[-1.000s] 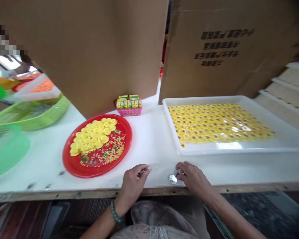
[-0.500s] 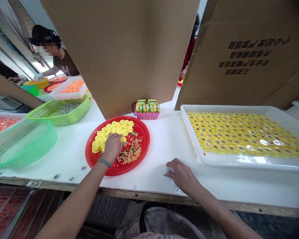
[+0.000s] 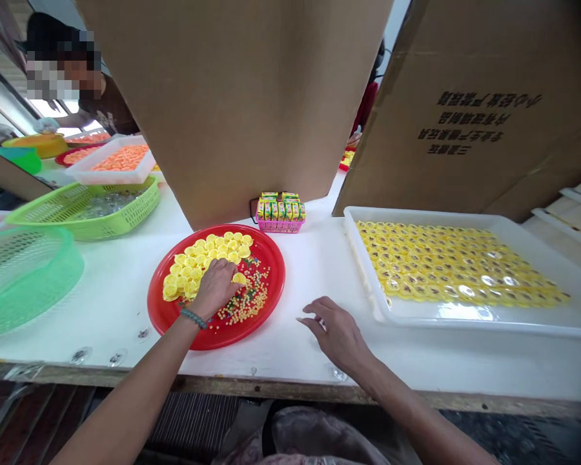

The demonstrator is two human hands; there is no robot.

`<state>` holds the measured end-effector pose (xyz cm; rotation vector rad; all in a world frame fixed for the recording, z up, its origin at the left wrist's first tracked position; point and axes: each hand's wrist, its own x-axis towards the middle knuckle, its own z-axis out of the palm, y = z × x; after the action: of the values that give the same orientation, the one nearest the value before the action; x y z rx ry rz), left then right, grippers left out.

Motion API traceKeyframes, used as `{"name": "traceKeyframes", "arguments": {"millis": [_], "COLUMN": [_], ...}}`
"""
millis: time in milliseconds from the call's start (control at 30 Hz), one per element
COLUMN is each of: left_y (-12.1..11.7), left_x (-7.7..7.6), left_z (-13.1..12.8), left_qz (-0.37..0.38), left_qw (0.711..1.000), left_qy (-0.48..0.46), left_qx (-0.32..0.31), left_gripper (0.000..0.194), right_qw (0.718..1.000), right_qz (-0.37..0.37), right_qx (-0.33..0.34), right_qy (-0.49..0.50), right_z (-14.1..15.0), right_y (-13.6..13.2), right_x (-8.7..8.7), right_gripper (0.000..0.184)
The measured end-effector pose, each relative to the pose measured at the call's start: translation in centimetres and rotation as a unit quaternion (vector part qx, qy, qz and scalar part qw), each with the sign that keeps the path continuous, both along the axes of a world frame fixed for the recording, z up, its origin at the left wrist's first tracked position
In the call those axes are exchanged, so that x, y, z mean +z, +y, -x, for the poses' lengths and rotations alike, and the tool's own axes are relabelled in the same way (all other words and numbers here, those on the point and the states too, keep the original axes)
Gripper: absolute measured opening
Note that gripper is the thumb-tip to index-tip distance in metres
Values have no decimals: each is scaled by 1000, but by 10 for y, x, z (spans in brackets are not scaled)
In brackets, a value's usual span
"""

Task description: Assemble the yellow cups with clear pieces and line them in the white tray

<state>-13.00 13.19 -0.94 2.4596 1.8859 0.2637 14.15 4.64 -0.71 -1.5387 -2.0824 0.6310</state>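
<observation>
My left hand is over the red plate, its thumb and fingers pinching a small round yellow cup. Behind the knuckles lies a heap of similar yellow cups. Small tan beads mixed with green bits are scattered on the plate's right half. My right hand hovers at the table's front, thumb and fingers apart, with nothing visible between them. Beneath its wrist a clear plastic piece rests on the table.
To the right is a white tray of yellow rounds under clear covers. A pink basket of small boxes stands before the cardboard. Green baskets and loose clear pieces are at left. A co-worker is beyond.
My right hand has spread its fingers, and the clear piece that was at its fingertips no longer shows there. My left hand stays at the heap on the plate. The view has shifted slightly.
</observation>
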Motion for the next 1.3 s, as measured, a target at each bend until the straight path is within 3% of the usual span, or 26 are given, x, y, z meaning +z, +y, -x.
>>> {"name": "traceKeyframes", "arguments": {"millis": [167,300,433,533,600,700,767,933,1033,1167,1233,1300], "left_y": [-9,-14,-19,-23,-24,-27,-30,-43,-47,-47,-47,-48], "left_x": [-6,-16,-22,-21,-20,-18,-17,-15,-17,-20,-19,-16], "left_z": [-13,-17,-16,-13,-12,-11,-10,-10,-10,-8,-7,-8], "left_qz": [-16,-21,-27,-15,28,95,123,157,148,137,127,129], "left_qw": [997,992,987,965,921,817,760,684,673,702,726,720], "left_qy": [-76,-124,-159,-260,-385,-561,-630,-702,-714,-688,-665,-670], "left_qx": [-25,-10,-2,23,55,91,101,122,125,122,123,128], "left_gripper": [17,19,22,23,24,31,35,39,40,45,45,43], "right_qw": [996,996,987,975,969,956,942,920,932,959,963,958], "right_qz": [-20,14,74,123,150,184,207,225,178,81,72,86], "right_qx": [5,36,98,93,77,52,37,40,53,67,71,75], "right_qy": [82,84,107,160,183,224,260,318,311,262,251,263], "right_z": [41,81,104,106,106,108,111,117,117,118,118,117], "right_y": [48,86,104,107,106,104,102,95,90,85,84,83], "right_x": [0,-9,-14,-14,-13,-8,-4,-4,-10,-20,-23,-22], "right_gripper": [17,21,19,15,11,5,7,10,5,5,8,12]}}
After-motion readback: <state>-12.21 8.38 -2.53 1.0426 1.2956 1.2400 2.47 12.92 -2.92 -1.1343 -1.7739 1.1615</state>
